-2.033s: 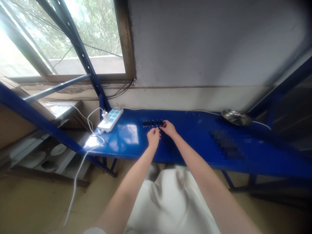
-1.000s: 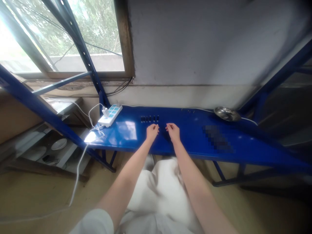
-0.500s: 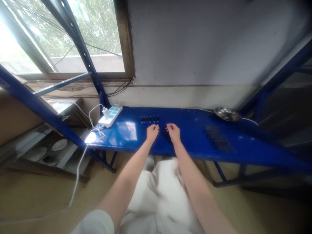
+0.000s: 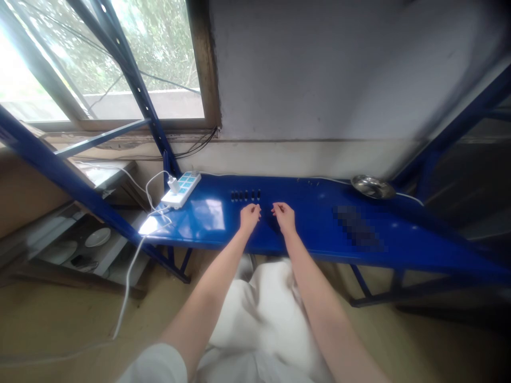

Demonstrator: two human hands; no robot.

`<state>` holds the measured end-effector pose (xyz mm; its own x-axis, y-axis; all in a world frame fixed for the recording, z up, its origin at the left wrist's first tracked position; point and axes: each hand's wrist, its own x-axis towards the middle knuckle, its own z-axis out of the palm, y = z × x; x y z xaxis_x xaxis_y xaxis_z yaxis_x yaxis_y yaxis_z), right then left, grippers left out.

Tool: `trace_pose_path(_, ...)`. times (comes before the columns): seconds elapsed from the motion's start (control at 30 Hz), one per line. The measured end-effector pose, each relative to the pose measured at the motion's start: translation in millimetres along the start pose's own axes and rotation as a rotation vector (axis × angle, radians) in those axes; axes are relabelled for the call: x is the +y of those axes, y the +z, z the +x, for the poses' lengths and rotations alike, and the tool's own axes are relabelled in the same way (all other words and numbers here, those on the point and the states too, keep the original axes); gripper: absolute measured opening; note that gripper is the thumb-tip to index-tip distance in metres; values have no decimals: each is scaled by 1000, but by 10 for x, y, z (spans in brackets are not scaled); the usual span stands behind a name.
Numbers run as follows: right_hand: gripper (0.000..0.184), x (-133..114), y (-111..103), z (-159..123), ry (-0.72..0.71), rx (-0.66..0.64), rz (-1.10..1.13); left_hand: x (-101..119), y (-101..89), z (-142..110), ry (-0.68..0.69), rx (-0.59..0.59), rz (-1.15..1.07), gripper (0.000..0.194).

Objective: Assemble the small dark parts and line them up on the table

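Note:
Both hands hover over the blue table (image 4: 311, 234), a short gap between them. My left hand (image 4: 250, 215) is closed, thumb and fingers drawn together, just in front of a row of several small dark cylinders (image 4: 246, 195). These stand or lie side by side; which of the two is hard to tell. My right hand (image 4: 284, 216) is pinched in the same way, to the right of the row, its fingertips turned towards the left hand. Whatever either hand may hold is too small or hidden to make out.
A white power strip (image 4: 187, 186) with a plug and cable lies at the table's left end. A shiny metal bowl (image 4: 372, 186) sits at the back right, and a blurred-out dark item (image 4: 357, 229) lies in front of it. Tiny bits (image 4: 310, 182) lie near the back edge.

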<state>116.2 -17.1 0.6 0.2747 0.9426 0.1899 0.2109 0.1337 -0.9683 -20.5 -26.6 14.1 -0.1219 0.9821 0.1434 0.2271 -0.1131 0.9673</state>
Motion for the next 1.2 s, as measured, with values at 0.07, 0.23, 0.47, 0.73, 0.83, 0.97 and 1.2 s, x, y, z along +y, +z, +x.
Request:
trace_pose_path(0.07, 35, 20, 7, 12, 0, 3, -2, 9, -4, -3, 2, -3, 2, 27)
trace_pose_path(0.23, 33, 23, 10, 14, 4, 4, 4, 16, -4, -9, 11, -4, 10, 27)
trace_pose_path(0.47, 33, -5, 0, 3, 1, 4, 10, -2, 8, 6, 10, 6, 0, 26)
trace_pose_path(0.73, 27, 0, 23, 0, -26, -33, -50, -5, 10, 3, 7, -7, 15, 26)
trace_pose_path(0.83, 25, -19, 70, 21, -88, -73, -146, 3, 4, -2, 18, -5, 22, 27)
trace_pose_path(0.97, 28, -48, 183, 162, -136, -164, -339, 7, 4, 0, 8, 6, 1, 26)
trace_pose_path(1.2, 25, -99, 425, 488, -117, -201, -696, -13, -2, 2, -9, 60, -64, 25)
